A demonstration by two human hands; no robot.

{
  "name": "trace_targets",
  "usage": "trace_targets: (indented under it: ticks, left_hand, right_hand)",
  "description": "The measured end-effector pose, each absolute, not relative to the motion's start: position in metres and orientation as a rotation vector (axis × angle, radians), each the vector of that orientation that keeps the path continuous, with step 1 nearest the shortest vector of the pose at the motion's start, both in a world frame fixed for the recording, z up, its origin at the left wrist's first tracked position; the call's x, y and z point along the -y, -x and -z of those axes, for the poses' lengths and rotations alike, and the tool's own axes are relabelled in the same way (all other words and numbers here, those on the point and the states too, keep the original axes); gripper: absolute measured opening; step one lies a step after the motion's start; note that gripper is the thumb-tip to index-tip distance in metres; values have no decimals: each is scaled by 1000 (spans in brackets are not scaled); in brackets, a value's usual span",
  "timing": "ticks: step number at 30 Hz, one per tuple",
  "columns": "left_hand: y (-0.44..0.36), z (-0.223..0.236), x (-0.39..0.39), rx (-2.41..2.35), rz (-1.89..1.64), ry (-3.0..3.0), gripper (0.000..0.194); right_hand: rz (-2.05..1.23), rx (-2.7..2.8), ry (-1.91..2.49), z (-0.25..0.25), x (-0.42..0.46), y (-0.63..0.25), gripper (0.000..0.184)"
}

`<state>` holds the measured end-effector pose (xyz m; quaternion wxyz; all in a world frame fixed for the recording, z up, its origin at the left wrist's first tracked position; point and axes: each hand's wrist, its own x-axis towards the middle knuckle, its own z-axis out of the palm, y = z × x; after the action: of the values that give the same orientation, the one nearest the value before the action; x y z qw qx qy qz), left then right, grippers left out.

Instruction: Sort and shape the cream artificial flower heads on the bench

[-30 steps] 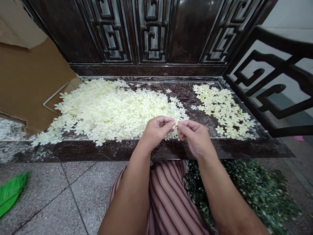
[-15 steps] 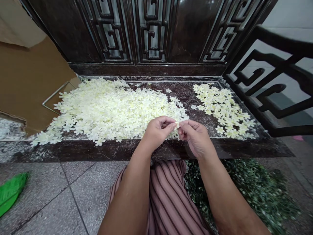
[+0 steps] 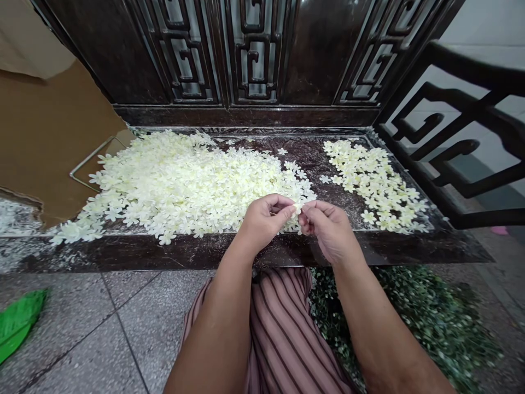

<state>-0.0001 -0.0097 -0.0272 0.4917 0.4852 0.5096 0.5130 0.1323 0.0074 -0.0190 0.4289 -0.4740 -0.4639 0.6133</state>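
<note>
My left hand (image 3: 268, 219) and my right hand (image 3: 326, 225) meet over the front edge of the dark wooden bench (image 3: 213, 254). Between their pinched fingertips is a small white artificial flower (image 3: 298, 207), mostly covered by the fingers. Just behind and left of the hands spreads a large heap of white and pale-yellow flowers (image 3: 197, 180). A smaller patch of similar flowers (image 3: 371, 180) lies to the right, beyond my right hand.
A torn cardboard box (image 3: 45, 131) with a bent metal handle (image 3: 88, 164) stands at the left. Behind rises the bench's carved back (image 3: 315, 54), with an openwork armrest (image 3: 467, 126) at right. Green foliage (image 3: 435, 323) and a green leaf (image 3: 20, 323) lie below.
Both hands stay almost in place. The fingertips have shifted slightly, and a bit more of the white flower shows between them.
</note>
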Motion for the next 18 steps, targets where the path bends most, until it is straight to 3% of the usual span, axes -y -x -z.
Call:
trace_targets:
  ticks: [11,18]
  left_hand:
    - [0,28,10,-1261,-1234,-1211,9]
    - [-5,30,9,-1522,-1390,-1394,7]
  right_hand:
    - [-1444,1283,1225,19,-8,-134,14]
    - [-1214,1419,1320,20,-7,-131,9]
